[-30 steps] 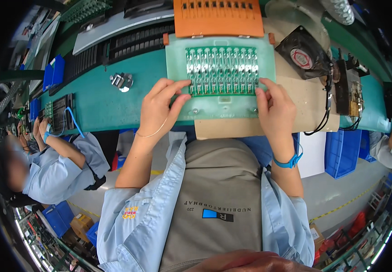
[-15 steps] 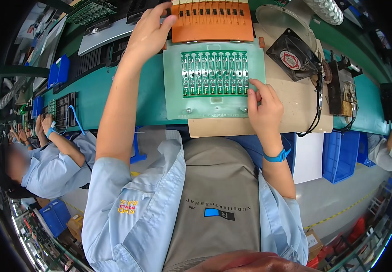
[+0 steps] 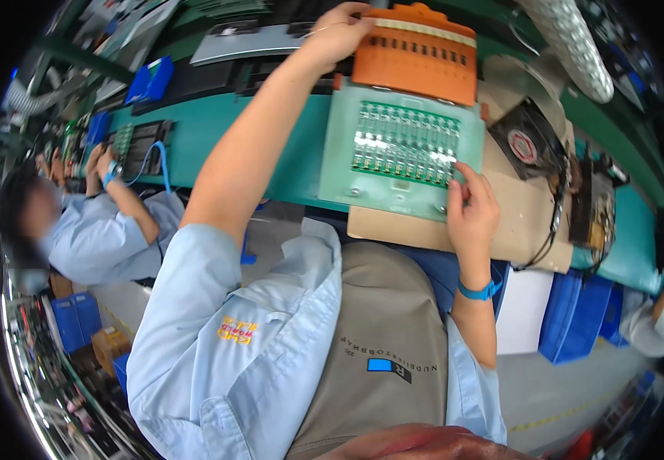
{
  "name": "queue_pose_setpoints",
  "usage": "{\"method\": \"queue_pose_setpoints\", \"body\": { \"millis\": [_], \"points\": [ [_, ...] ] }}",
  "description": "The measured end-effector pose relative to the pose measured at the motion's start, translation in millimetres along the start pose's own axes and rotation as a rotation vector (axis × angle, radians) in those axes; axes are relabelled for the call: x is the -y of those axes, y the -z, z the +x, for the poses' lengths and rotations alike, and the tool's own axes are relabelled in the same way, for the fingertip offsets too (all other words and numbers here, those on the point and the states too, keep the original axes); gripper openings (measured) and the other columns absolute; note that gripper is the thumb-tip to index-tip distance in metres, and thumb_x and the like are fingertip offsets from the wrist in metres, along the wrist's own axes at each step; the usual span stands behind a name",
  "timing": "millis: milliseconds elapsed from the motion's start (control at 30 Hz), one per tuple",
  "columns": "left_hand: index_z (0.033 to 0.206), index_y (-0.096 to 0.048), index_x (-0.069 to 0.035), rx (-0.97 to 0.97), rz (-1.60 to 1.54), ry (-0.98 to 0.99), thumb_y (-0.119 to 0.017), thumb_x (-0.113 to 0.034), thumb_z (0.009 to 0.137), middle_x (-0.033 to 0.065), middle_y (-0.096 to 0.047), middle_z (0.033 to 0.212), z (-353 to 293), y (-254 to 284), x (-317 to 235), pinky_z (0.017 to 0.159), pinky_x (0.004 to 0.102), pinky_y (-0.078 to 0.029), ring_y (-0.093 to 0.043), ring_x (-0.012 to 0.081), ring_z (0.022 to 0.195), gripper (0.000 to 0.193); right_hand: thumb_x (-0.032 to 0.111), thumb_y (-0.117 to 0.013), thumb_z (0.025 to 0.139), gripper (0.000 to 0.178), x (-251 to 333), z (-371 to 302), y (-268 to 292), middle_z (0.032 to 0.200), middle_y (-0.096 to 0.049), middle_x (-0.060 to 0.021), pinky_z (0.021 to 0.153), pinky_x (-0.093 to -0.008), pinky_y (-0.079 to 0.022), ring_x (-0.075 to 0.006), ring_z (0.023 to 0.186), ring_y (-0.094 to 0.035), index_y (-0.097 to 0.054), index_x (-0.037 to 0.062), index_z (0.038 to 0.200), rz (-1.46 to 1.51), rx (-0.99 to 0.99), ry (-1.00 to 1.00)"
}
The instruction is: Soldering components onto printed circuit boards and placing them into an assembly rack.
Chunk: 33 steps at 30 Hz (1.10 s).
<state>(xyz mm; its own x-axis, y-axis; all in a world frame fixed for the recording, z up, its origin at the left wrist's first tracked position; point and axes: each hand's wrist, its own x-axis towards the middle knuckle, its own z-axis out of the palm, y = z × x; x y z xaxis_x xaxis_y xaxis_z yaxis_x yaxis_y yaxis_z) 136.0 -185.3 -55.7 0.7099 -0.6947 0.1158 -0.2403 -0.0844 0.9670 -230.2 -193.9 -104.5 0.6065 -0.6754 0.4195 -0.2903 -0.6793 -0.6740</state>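
Observation:
A green circuit board panel (image 3: 407, 144), made of several narrow strips side by side, lies in a pale green fixture plate (image 3: 339, 165). An orange hinged lid (image 3: 416, 69) with a row of dark slots stands folded back behind the plate. My left hand (image 3: 338, 37) reaches far forward and grips the lid's upper left edge between thumb and fingers. At the panel's right edge, my right hand (image 3: 474, 207) has its index fingertip touching or just beside the boards. Its thumb stays apart, the other fingers are loosely curled, and nothing shows in it.
A black fan (image 3: 527, 142) and a dark metal device with cables (image 3: 593, 199) stand right of the plate. Brown cardboard (image 3: 393, 226) lies beneath it. A silver duct (image 3: 570, 46) hangs above. Blue bins (image 3: 577, 314) stand below the bench. A co-worker (image 3: 109, 222) works at left.
The view has turned, so the bench appears shifted right and tilted. My left hand has closed onto the lid's upper left edge. The right hand keeps its place by the panel.

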Motion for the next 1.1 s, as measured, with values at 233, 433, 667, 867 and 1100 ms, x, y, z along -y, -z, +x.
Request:
{"method": "queue_pose_setpoints", "body": {
  "millis": [233,433,667,867,1100],
  "points": [
    [0.120,-0.074,-0.006,-0.106,0.454,0.087,-0.058,-0.017,0.095,0.0092,-0.073,0.093,-13,2,-36,0.062,0.0329,-0.054,-0.063,0.0215,0.061,0.032,0.004,-0.062,0.096,0.028,-12,-8,6,0.099,-0.071,-0.0090,0.069,-0.0294,-0.050,-0.0199,0.076,-0.061,-0.071,0.0027,0.122,-0.061,0.074,-0.020],
    [0.109,-0.077,-0.010,-0.064,0.840,-0.233,-0.060,-0.030,0.092,0.0121,-0.074,0.101,19,-26,-33,0.089,0.0445,-0.055,-0.068,0.0347,0.103,0.031,0.004,-0.060,0.098,0.023,-5,-5,5,0.089,-0.065,-0.0069,0.063,-0.0286,-0.046,-0.0170,0.068,-0.053,-0.071,0.0005,0.118,0.026,0.078,0.027],
    [0.112,-0.076,-0.009,0.147,0.976,-0.149,-0.066,-0.038,0.091,0.0095,-0.076,0.105,39,-29,-39,0.087,0.0440,-0.056,-0.070,0.0333,0.100,0.037,0.004,-0.060,0.098,0.020,-1,-3,3,0.084,-0.061,-0.0056,0.059,-0.0283,-0.041,-0.0154,0.064,-0.047,-0.072,-0.0006,0.114,0.063,0.069,-0.013],
    [0.112,-0.076,-0.009,0.088,0.913,-0.179,-0.069,-0.036,0.089,0.0074,-0.078,0.103,22,-17,-73,0.083,0.0429,-0.057,-0.072,0.0327,0.095,0.037,0.004,-0.059,0.099,0.020,-8,-4,3,0.084,-0.061,-0.0053,0.058,-0.0283,-0.041,-0.0152,0.064,-0.046,-0.072,-0.0008,0.113,0.079,0.083,-0.033],
    [0.105,-0.075,-0.015,-0.218,0.749,-0.834,-0.073,-0.028,0.090,-0.0007,-0.075,0.093,-86,19,-105,0.065,0.0323,-0.052,-0.070,0.0223,0.080,0.021,0.002,-0.058,0.099,0.021,0,-1,7,0.087,-0.063,-0.0070,0.060,-0.0282,-0.042,-0.0163,0.065,-0.048,-0.071,-0.0018,0.114,0.090,0.065,-0.063]
  ]
}}
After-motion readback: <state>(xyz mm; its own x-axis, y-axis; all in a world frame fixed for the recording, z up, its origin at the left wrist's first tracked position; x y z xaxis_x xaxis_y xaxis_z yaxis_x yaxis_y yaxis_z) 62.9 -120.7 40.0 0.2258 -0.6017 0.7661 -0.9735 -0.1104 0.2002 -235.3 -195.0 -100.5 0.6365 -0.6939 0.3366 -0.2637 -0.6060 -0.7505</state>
